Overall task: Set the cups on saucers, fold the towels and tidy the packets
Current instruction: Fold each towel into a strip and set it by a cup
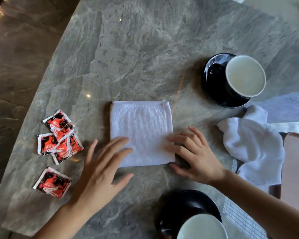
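Note:
A white towel lies folded into a square in the middle of the marble table. My left hand is open, its fingertips resting on the towel's near left corner. My right hand is open too, fingers spread at the near right corner. A second white towel lies crumpled to the right. One cup stands on a black saucer at the far right. Another cup sits on a black saucer at the near edge. Several red packets lie scattered on the left.
The table's curved edge runs along the left, with dark floor tiles beyond. A tan chair or seat edge shows at the right, below the crumpled towel.

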The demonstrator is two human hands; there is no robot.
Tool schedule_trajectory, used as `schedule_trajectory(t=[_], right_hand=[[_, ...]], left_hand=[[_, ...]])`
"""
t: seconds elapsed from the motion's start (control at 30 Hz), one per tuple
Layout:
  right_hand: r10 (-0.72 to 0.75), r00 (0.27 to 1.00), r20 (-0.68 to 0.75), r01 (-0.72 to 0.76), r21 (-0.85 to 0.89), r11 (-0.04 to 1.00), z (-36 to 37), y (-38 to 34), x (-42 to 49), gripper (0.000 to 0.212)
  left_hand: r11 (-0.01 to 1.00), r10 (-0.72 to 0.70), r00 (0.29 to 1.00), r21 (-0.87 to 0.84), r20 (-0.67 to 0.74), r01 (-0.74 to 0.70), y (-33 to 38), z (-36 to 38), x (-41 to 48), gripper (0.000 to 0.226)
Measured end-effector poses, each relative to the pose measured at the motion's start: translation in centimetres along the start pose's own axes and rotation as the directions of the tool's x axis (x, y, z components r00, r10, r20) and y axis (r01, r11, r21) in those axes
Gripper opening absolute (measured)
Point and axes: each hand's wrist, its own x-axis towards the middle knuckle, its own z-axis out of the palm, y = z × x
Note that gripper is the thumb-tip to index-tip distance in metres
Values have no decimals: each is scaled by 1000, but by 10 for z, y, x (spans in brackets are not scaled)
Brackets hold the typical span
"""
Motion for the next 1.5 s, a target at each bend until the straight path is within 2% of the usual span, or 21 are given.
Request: schedule_trajectory(t=[0.1,0.23,0.37,0.5,0.6,0.67,0.73,0.8,0.9,1.0,1.07,1.13,1.2,1.23,1.37,1.5], right_hand=[[25,1000,-15,-25,-3,1000,2,0,-1,29],[52,997,-54,-49,41,998,0,0,3,25],[173,980,-100,-152,188,970,-5,-3,12,30],[399,901,-172,-291,445,847,-6,-8,26,23],[571,806,-158,-372,615,695,-6,-10,40,19],[646,748,-149,-390,689,611,-7,-10,51,19],[672,721,-169,-362,735,573,-11,-9,62,16],[672,715,-194,-330,754,569,-14,-7,73,16],[658,723,-212,-336,724,602,-14,-4,83,13],[640,748,-177,-400,649,647,-9,-1,89,14],[628,763,-156,-448,572,687,-7,-1,93,16],[616,771,-159,-481,489,728,-4,-3,97,15],[624,767,-150,-516,435,738,0,-3,101,15],[635,759,-140,-538,415,734,1,-2,103,15],[659,736,-153,-590,332,736,1,1,109,22],[635,751,-183,-587,255,768,2,-1,112,23]], left_hand=[[1000,-25,1000,-5,-17,25,0,4,3,41],[995,-80,997,56,2,79,7,1,15,47],[989,-116,993,92,22,114,14,-2,23,45],[992,-120,993,44,3,119,24,-6,32,33],[977,-148,989,-156,-12,145,34,-10,40,19],[928,-210,978,-310,16,205,43,-11,42,9],[837,-280,957,-470,73,280,53,-7,44,16],[700,-327,935,-629,138,338,62,2,46,13],[406,-379,883,-808,277,427,74,12,45,17],[131,-407,807,-847,428,515,76,18,40,8],[-22,-429,758,-844,492,535,73,20,38,14],[-120,-446,728,-840,521,529,69,20,38,16],[-111,-473,726,-851,499,513,66,18,37,14],[-67,-497,731,-861,468,505,64,19,37,14],[217,-514,796,-850,319,481,57,15,38,17],[325,-506,798,-785,327,528,43,12,37,27]])
